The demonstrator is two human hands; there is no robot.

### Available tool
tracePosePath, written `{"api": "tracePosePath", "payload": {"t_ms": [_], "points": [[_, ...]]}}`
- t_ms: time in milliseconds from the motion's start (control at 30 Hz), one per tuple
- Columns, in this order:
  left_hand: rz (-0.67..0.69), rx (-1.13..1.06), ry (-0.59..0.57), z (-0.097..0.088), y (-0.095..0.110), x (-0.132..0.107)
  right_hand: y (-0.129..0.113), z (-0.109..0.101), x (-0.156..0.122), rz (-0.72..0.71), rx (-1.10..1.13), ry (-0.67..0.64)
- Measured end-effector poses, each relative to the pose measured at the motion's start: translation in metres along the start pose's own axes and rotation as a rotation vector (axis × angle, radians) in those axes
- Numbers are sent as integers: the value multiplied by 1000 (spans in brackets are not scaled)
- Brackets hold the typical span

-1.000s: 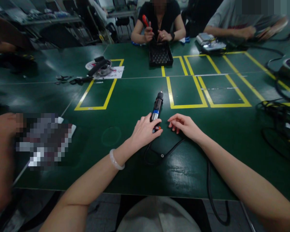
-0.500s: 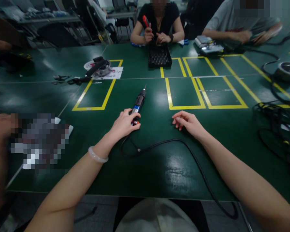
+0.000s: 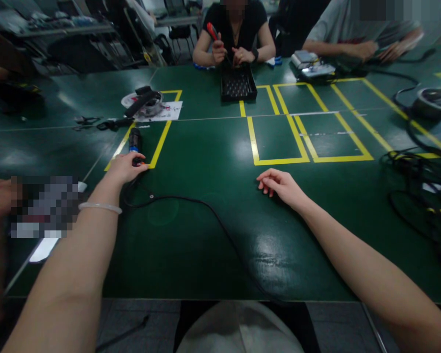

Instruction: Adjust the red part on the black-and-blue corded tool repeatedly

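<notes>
- Head view, work in hand: the left hand (image 3: 127, 166) sits at centre left of the frame, fingers closed over the rear end of an electric screwdriver (image 3: 134, 139). The tool lies flat on the green desk (image 3: 206, 152), not lifted.
- Head view, where it lies: the screwdriver is beside the lower left corner of a yellow tape outline (image 3: 161, 139), and the hand covers that corner. Its black cable (image 3: 191, 201) loops beside the hand, then trails right and down to the bottom edge of the frame.
- Head view, how far along: as I judge it, nothing is being fastened. No screw or part lies at the tool's front end, and the desk around it is bare.
- Head view, direction: the tool's long axis runs almost straight up the frame, away from the person. The front end points to the top of the frame, toward the paper sheet (image 3: 165, 112) and the dark tools on it. The cable end faces the person. The bit is too small to make out.
- Head view, other hand: the right hand (image 3: 279, 185) rests right of centre, fingers loosely curled, holding nothing, well apart from the screwdriver.
- Head view, beyond: at top centre a co-worker's hands hold a red-handled screwdriver (image 3: 211, 30) over a black tray (image 3: 238, 87).
</notes>
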State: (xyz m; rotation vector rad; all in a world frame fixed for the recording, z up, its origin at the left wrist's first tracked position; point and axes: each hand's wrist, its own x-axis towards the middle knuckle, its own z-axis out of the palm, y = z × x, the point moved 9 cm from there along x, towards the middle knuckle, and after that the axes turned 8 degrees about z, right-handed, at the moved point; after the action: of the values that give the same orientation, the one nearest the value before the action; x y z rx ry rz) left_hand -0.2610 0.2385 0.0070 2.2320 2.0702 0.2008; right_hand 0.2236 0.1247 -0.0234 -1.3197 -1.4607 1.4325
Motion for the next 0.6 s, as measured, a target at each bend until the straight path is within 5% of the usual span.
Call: {"api": "tracePosePath", "payload": {"t_ms": [100,300,600], "points": [[-117,70,-41,-1,-15,3,0,0,0,1,-3,1],[-202,155,-74,7,-12,-1,0,2,-1,9,-18,4],[-188,115,-76,3,-10,-7,-1,3,-2,11,-46,8]]}}
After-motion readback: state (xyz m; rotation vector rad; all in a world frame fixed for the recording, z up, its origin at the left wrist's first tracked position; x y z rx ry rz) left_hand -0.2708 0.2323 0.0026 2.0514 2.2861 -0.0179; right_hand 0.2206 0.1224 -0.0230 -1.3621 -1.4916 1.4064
